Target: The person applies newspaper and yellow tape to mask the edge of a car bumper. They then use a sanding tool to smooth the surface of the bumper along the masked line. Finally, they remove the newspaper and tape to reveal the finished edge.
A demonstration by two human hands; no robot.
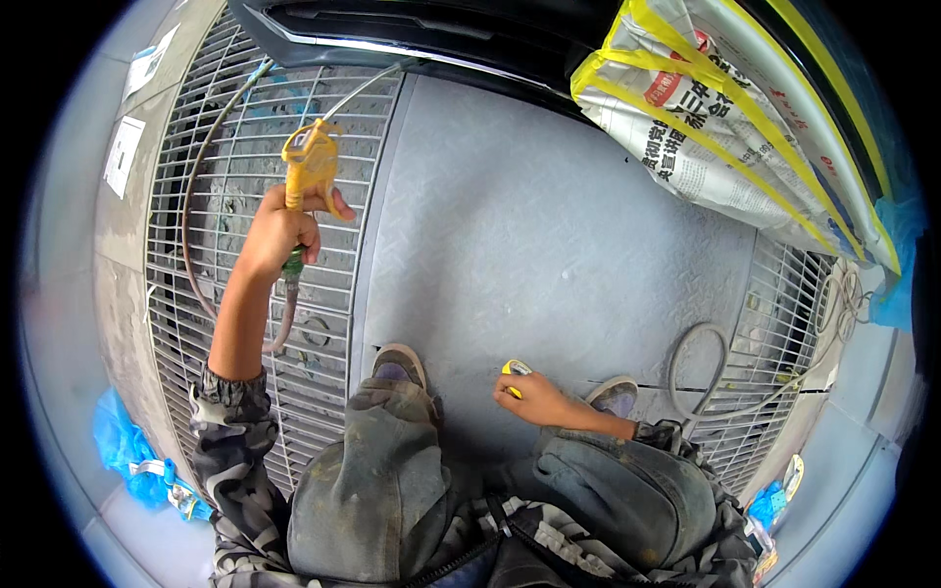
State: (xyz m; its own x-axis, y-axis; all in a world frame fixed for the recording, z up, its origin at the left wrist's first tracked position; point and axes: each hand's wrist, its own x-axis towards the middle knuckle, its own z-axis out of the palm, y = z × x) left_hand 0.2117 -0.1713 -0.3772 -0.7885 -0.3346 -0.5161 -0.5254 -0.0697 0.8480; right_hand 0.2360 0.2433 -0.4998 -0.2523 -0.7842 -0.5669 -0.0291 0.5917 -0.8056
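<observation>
My left hand (286,227) grips a yellow air blow gun (309,157) over the left floor grating, with a thumb or finger out beside its body. Its thin metal nozzle (361,90) points up-right toward a dark glossy panel (431,34); below the hand are a green fitting (292,261) and a hose (285,318). My right hand (529,400) is closed on a small yellow object with a pale face, too small to identify, above the grey floor plate between my shoes.
A newspaper masking sheet with yellow tape (706,118) covers the panel's right side. Metal gratings (201,127) flank the textured floor plate (549,225). A coiled grey hose (676,363) lies right. Blue plastic (123,441) lies at both lower edges.
</observation>
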